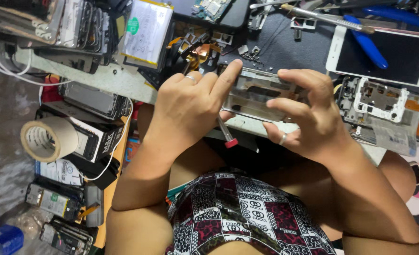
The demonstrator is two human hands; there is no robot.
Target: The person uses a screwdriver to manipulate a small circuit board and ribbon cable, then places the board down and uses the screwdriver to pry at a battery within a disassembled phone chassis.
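Both hands hold a metal phone frame (pixel 259 92) over the near edge of the workbench. My left hand (pixel 190 106) grips the frame's left end, index finger stretched along its top edge, and also holds a thin screwdriver with a red cap (pixel 227 136) that points down toward my lap. My right hand (pixel 306 113) pinches the frame's right end with bent fingers; a ring sits on one finger.
A white phone (pixel 384 54), blue-handled pliers (pixel 367 42), an opened phone chassis (pixel 384 101), a battery (pixel 145 30) and small parts crowd the bench. To the left are a tape roll (pixel 48 138), boxes, stacked phones (pixel 77 26) and a white cable.
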